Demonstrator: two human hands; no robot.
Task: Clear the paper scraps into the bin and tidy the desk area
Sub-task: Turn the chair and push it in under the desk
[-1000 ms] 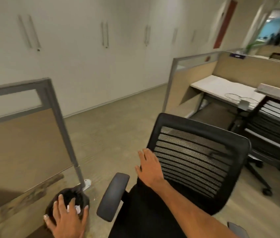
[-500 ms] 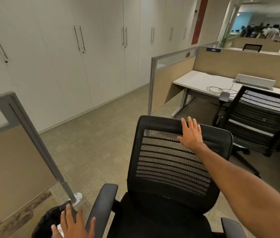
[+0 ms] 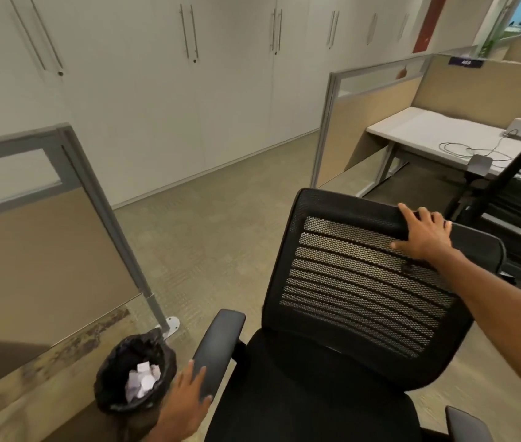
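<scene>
left hand (image 3: pixel 185 400) moved from bin (image 3: pixel 109 371) to armrest (image 3: pixel 217 342), fingers flat, right hand (image 3: pixel 425 237) fingers curled over chair back (image 3: pixel 348 282)

- The right hand (image 3: pixel 425 237) grips the top edge of the chair (image 3: pixel 348 298) back, arm stretched forward.
- The left hand (image 3: pixel 189 400) rests, fingers straight, on the chair's armrest.

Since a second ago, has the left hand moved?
Yes. The left hand went right, from above the black bag-lined waste bin onto the black padded chair armrest.
</scene>
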